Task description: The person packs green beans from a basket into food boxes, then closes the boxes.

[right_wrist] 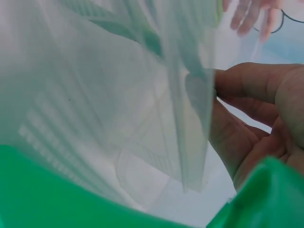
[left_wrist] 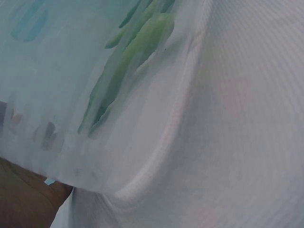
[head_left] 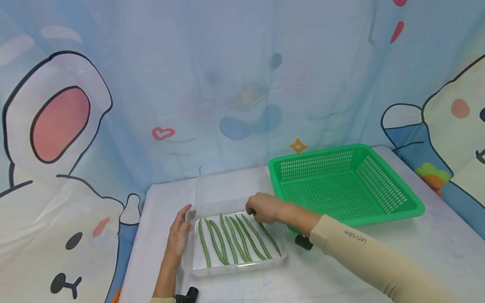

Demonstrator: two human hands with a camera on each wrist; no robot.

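A clear plastic box holds several long green beans, laid side by side in a row on its white bottom. At the box's left wall, my left hand grips the side near the back corner; in the left wrist view, part of that hand shows below the cloudy wall. My right hand reaches over the back right corner and pinches the upper end of the rightmost green bean. Thumb and fingertips meet behind the clear wall in the right wrist view, where the bean's end is mostly hidden.
A green slotted basket stands right behind the box, under my right forearm. The white-covered table runs back to a printed cloth curtain. Black wrist cameras sit close to the box's sides.
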